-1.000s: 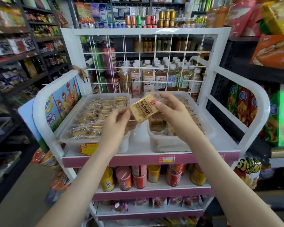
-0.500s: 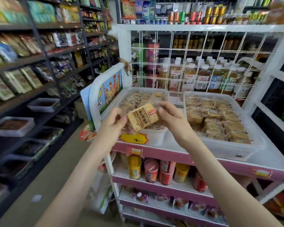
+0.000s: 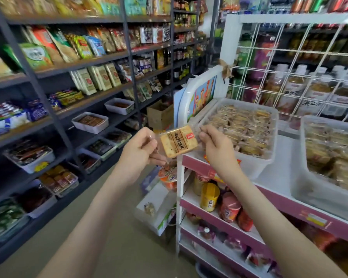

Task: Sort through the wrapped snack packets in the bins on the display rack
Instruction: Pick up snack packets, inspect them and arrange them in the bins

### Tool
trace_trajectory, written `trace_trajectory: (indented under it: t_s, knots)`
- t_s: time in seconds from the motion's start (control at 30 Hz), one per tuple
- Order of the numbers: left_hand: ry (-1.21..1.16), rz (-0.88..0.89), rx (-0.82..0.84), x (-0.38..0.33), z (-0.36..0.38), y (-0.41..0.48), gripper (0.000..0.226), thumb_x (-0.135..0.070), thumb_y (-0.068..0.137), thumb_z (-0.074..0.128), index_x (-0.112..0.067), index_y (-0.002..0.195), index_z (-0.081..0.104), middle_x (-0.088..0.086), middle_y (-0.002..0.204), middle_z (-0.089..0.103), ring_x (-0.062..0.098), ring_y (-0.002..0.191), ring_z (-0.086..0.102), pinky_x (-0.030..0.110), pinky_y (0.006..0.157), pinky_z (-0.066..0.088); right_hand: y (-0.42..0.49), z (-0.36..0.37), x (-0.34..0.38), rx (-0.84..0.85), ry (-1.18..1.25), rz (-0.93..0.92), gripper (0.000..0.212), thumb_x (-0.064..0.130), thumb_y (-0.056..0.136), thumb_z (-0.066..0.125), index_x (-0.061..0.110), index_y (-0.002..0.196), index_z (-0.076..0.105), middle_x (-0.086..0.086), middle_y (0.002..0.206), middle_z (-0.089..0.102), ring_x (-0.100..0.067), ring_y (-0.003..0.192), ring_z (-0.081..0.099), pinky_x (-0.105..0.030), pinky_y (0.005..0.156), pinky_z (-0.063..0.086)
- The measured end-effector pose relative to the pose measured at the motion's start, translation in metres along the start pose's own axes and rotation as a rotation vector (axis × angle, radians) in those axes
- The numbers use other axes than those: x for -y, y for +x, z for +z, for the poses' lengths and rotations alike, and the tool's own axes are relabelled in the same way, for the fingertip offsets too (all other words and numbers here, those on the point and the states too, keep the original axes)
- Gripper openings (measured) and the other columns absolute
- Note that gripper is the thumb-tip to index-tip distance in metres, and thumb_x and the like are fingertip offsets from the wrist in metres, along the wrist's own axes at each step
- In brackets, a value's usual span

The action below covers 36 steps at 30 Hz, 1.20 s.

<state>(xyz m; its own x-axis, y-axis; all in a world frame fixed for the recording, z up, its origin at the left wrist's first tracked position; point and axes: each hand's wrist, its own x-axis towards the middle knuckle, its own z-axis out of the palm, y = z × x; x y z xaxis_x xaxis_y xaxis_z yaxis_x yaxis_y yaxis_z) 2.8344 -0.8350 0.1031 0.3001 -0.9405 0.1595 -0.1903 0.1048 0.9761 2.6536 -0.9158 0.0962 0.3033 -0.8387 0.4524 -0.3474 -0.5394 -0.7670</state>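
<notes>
Holding packet (image 3: 179, 141) up near rack (image 3: 230, 49).
Pinching left edge with left hand (image 3: 138, 152), right edge with right hand (image 3: 215, 146).

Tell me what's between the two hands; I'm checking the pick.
A wrapped snack packet, ends pinched by left hand and right hand, in the head view.

Dark metal shelving (image 3: 128, 47) is lining the left side, carrying bagged snacks (image 3: 38, 55). A beige floor (image 3: 129, 247) is running toward a cardboard box (image 3: 160, 115).
</notes>
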Motion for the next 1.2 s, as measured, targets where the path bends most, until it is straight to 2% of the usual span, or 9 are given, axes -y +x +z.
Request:
trace_trajectory:
  t_s: [0.17,0.27,0.37,0.57,0.67,0.8,0.97,1.1,1.2]
  knots:
    - [-0.084,-0.052,-0.118,0.009,-0.019,-0.010,0.018,-0.008,0.103,0.039,-0.010,0.086,0.044,0.010,0.078,0.062,0.015,0.061,0.064,0.027,0.062,0.055,0.005,0.033,0.010,0.100,0.255,0.093,0.027,0.014,0.102,0.038,0.012,0.077,0.047,0.003,0.066,0.041,-0.007,0.059,0.037,-0.027,0.057,0.030]
    - [-0.209,-0.147,-0.049,0.018,-0.025,-0.015,0.007,-0.015,0.099,0.048,-0.012,0.096,0.053,0.004,0.085,0.066,0.015,0.072,0.060,0.032,0.072,0.049,0.010,0.047,0.014,0.132,0.355,0.138,0.025,0.017,0.103,0.036,0.000,0.087,0.045,-0.001,0.066,0.040,-0.011,0.057,0.034,-0.029,0.054,0.029]
    - [-0.103,-0.161,0.004,0.024,-0.035,-0.022,0.009,-0.008,0.094,0.055,-0.011,0.102,0.059,-0.004,0.080,0.067,0.011,0.072,0.061,0.029,0.073,0.050,0.011,0.055,0.018,0.171,0.403,0.138,0.023,0.016,0.103,0.036,0.008,0.084,0.045,0.002,0.066,0.040,-0.010,0.056,0.033,-0.026,0.054,0.027]
    - [0.074,-0.065,-0.018,0.016,-0.055,-0.030,0.012,0.006,0.091,0.055,0.006,0.103,0.056,0.007,0.082,0.059,0.002,0.063,0.059,0.015,0.063,0.049,0.016,0.062,0.016,0.207,0.371,0.109,0.027,0.016,0.102,0.037,0.019,0.077,0.047,-0.005,0.075,0.055,-0.023,0.070,0.049,-0.034,0.067,0.041]
    - [0.099,-0.041,-0.047,0.015,-0.058,-0.030,0.014,0.006,0.092,0.053,0.006,0.106,0.055,0.008,0.083,0.058,0.000,0.062,0.057,0.014,0.063,0.048,0.016,0.065,0.014,0.201,0.367,0.110,0.027,0.016,0.102,0.038,0.020,0.077,0.048,0.010,0.072,0.059,-0.011,0.074,0.056,-0.030,0.070,0.043]
    - [0.117,-0.048,-0.096,0.020,-0.059,-0.030,0.020,0.005,0.094,0.053,0.003,0.114,0.054,0.006,0.084,0.058,0.000,0.063,0.057,0.017,0.067,0.049,0.013,0.066,0.016,0.195,0.368,0.107,0.026,0.015,0.102,0.039,0.019,0.079,0.051,0.006,0.079,0.062,-0.007,0.077,0.059,-0.028,0.073,0.046]
    - [0.357,-0.121,-0.281,0.016,-0.048,-0.021,0.052,-0.017,0.094,0.060,-0.018,0.141,0.039,-0.002,0.109,0.063,0.010,0.097,0.059,0.029,0.084,0.046,0.017,0.062,0.024,0.153,0.258,0.026,0.022,0.017,0.101,0.041,0.019,0.081,0.050,0.005,0.073,0.054,-0.007,0.068,0.051,-0.030,0.065,0.043]
    - [0.706,0.200,-0.324,-0.006,-0.026,-0.024,0.089,-0.040,0.083,0.071,-0.032,0.152,0.015,-0.004,0.151,0.026,0.012,0.136,0.020,0.035,0.110,0.019,0.023,0.055,0.034,0.195,0.163,-0.084,0.018,0.021,0.100,0.045,0.014,0.086,0.053,0.011,0.063,0.047,-0.001,0.059,0.042,-0.022,0.059,0.034]
    - [0.951,0.366,-0.313,-0.004,-0.013,-0.021,0.086,-0.039,0.078,0.074,-0.024,0.148,0.026,0.001,0.142,0.039,0.020,0.130,0.029,0.030,0.105,0.021,0.018,0.052,0.043,0.280,0.079,-0.169,0.017,0.021,0.100,0.046,0.014,0.086,0.053,0.011,0.065,0.048,0.001,0.060,0.045,-0.014,0.057,0.034]
